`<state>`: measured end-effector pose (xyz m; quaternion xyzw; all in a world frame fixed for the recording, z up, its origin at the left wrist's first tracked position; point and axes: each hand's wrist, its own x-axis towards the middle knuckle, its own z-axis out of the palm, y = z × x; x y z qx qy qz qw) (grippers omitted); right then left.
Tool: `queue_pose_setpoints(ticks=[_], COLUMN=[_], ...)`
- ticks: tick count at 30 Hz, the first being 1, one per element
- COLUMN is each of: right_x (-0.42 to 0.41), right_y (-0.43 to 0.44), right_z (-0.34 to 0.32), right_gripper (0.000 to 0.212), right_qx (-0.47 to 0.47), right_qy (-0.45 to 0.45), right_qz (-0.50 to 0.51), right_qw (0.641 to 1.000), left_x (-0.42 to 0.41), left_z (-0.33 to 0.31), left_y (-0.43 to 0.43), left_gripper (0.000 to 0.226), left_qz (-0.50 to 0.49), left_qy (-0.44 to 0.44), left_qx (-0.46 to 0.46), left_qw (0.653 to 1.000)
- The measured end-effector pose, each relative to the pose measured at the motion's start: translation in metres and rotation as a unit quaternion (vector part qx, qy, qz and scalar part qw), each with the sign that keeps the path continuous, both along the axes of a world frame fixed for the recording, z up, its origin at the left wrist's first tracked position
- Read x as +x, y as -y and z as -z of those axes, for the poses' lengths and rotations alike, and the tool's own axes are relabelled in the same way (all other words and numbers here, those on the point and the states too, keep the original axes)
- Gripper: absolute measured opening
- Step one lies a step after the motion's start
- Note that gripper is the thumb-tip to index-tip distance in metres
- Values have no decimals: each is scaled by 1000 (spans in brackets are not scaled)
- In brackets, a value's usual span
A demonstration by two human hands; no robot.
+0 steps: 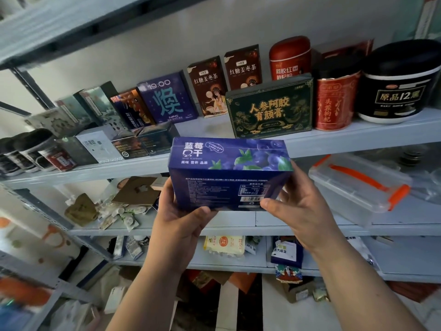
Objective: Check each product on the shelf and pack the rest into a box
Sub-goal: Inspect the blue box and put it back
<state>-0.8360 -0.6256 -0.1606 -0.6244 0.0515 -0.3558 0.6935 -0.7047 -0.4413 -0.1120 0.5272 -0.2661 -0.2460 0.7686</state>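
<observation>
A blue blueberry box [226,173] is held up in front of the grey shelf [334,137], its printed underside with a nutrition table facing me. My left hand [177,218] grips its lower left corner, thumb on the bottom edge. My right hand [300,209] grips the lower right corner, thumb over the barcode. Behind it on the shelf stand a dark green box [269,108], two brown tea boxes [207,88], a purple box [168,99], red canisters [334,101] and a black-lidded tub [398,87].
Several small boxes and dark jars [31,151] crowd the shelf's left end. The shelf below holds a clear plastic container with orange clasps [358,185], cardboard pieces and loose sachets [119,211]. Lower shelves carry packets and a blue box [286,253].
</observation>
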Motion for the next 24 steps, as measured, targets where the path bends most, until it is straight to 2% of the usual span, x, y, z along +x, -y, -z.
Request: queue_pose_setpoints(ticks=[8, 12, 15, 18, 20, 24], right_x=[0, -1, 0, 5, 7, 3], right_y=[-1, -3, -9, -16, -19, -20], right_z=[1, -2, -7, -15, -17, -20], right_gripper=[77, 76, 81, 92, 82, 48], right_qx=[85, 107, 133, 143, 148, 144], right_qy=[-12, -10, 1, 16, 31, 54], right_qz=[-20, -13, 4, 31, 39, 34], right_qw=[996, 994, 991, 989, 988, 987], left_x=[-5, -7, -6, -7, -10, -18], left_z=[-9, -10, -3, 8, 13, 18], left_y=[-8, -10, -5, 4, 8, 14], left_gripper=[89, 86, 69, 28, 25, 39], left_qz=[6, -8, -43, -66, -59, -53], left_qy=[7, 22, 15, -44, -76, -171], left_qx=[38, 64, 70, 63, 63, 24], left_qw=[999, 998, 996, 995, 993, 984])
